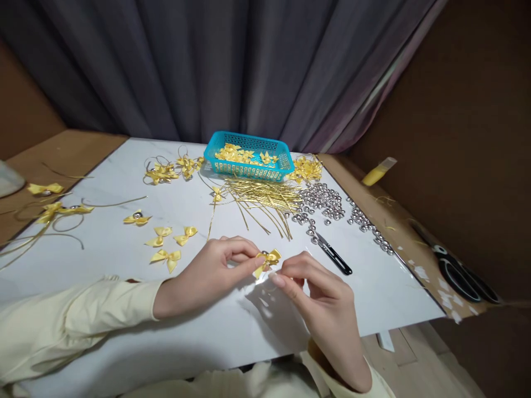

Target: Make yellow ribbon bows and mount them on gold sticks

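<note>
Pale sleeves (103, 309) lay nearest. Far left: corded yellow bows (52, 211), then loose bows (166, 258) flat on the white surface (390, 293). Left hand (215, 271) pinched one yellow bow (272, 256) between thumb and fingers, over the surface, mid-view. Beyond it: blue basket (249, 139) holding more bows (234, 153), gold cords (265, 193) heaped in front. Right hand (323, 293): fingertips drawn close, just beside that bow; could not tell whether they gripped anything. Silver beads (321, 199), black snips (336, 257), then scissors (454, 262) at far right.

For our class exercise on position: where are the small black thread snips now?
In the head view, the thread snips lie right of centre on the white tabletop, just beyond the right hand and close to the silver beads.
</note>
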### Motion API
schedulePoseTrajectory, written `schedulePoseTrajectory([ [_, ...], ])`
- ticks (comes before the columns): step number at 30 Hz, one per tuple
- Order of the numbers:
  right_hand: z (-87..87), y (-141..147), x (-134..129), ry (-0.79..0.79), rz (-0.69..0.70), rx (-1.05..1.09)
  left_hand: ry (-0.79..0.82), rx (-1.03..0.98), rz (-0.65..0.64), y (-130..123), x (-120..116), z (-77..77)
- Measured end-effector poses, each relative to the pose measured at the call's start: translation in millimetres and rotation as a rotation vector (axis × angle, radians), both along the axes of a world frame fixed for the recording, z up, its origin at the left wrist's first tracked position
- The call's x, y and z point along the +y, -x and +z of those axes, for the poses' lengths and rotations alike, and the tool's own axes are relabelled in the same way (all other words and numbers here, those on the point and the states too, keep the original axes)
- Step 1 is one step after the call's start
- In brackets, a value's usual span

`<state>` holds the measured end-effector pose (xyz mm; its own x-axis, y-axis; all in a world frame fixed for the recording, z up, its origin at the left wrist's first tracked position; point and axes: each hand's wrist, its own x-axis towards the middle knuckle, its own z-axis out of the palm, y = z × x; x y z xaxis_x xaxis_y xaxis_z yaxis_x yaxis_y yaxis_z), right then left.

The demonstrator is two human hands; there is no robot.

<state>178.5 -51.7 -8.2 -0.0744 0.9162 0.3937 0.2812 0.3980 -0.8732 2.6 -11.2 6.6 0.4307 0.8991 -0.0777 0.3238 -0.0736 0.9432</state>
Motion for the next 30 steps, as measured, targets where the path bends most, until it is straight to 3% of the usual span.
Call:
schedulePoseTrajectory([
  [4, -0.3, 1.3, 2.7, 0.091, -0.001, 0.019, -0.075, 0.054, -0.021, 0.8, -0.4, -3.9],
  [9, -1.6, 1.7, 11.5, 0.088, 0.008, 0.012, -0.145, 0.072, -0.065, 1.2, 0.3, -5.7],
  [15, 11.8, -7.5, 12.0, 0.134, 0.019, -0.07, -0.248, 0.152, -0.062, 1.9, 6.2, -7.7],
  [17, 15.1, -9.6, 8.9, -0.018, -0.095, -0.179, -0.322, 0.191, -0.061, 2.1, 7.9, -10.3],
  [20, 13.0, -8.6, 2.8, -0.371, -0.324, -0.405, -0.359, 0.23, -0.06, 2.2, 8.1, -13.0],
  [23, 6.2, -3.4, -2.7, -0.544, -0.343, -0.53, -0.359, 0.228, -0.058, 2.1, 7.5, -13.1],
  [25, 3.3, 0.3, -5.2, -0.486, -0.199, -0.462, -0.35, 0.217, -0.05, 2.0, 7.8, -12.5],
  [28, 3.7, 2.7, -6.4, -0.203, 0.04, -0.235, -0.335, 0.213, -0.029, 2.0, 9.2, -12.3],
  [30, 5.2, 2.3, -4.8, -0.042, 0.082, -0.138, -0.324, 0.206, -0.023, 2.0, 9.7, -12.9],
])
